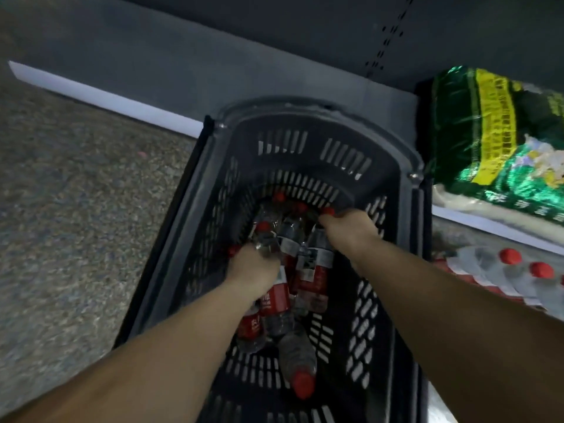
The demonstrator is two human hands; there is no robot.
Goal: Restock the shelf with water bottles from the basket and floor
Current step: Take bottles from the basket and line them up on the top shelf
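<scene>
A dark plastic basket (pixel 308 117) stands on the floor in front of me. Several clear water bottles (pixel 314 270) with red labels and red caps lie in a heap inside it. Both hands reach down into the basket. My left hand (pixel 254 265) is closed around a bottle near the left wall. My right hand (pixel 348 228) grips the red-capped top of a bottle at the far end. One bottle (pixel 297 358) lies loose near me, cap toward me.
A low shelf with a white edge (pixel 488 228) runs along the right. Green and yellow sacks (pixel 494 141) lie on it. Below sits a wrapped pack of red-capped bottles (pixel 518 276). Speckled floor (pixel 76 209) lies to the left.
</scene>
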